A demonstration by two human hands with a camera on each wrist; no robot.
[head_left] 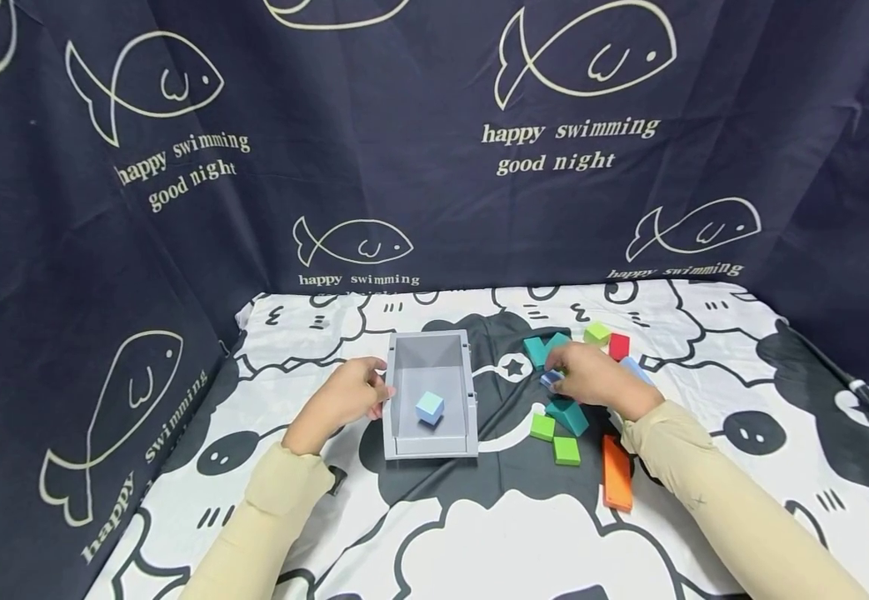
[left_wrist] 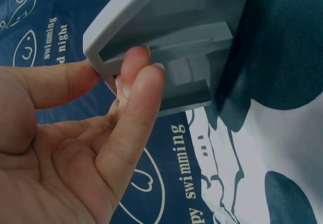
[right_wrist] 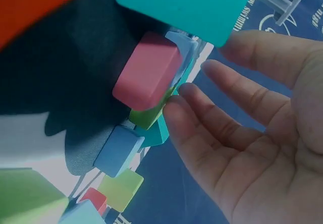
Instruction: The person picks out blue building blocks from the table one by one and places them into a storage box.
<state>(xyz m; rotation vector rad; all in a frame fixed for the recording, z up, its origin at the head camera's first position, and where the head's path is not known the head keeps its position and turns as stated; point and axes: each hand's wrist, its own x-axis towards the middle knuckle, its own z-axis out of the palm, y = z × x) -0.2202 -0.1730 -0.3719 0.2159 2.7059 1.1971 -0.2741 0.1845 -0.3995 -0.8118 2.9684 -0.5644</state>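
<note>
A grey open-topped box [head_left: 449, 383] stands in the middle of the table with a light blue cube [head_left: 430, 408] inside it. My left hand [head_left: 349, 388] holds the box's left side, thumb at the rim and fingers at the ledge below it in the left wrist view. Over the scattered blocks, my right hand [head_left: 587, 377] reaches down with parted fingers beside a small blue block [head_left: 550, 378]. In the right wrist view, a teal block [right_wrist: 181, 7] lies close to the thumb, and a pinkish-red block [right_wrist: 149, 72] is in front of the fingers.
Near the right hand lie teal blocks [head_left: 569, 417], green blocks [head_left: 566, 451], an orange plank [head_left: 617, 475], a red block [head_left: 618, 346] and a yellow-green block [head_left: 596, 333]. A patterned cloth [head_left: 509, 542] covers the table, and a dark blue curtain [head_left: 434, 167] hangs behind.
</note>
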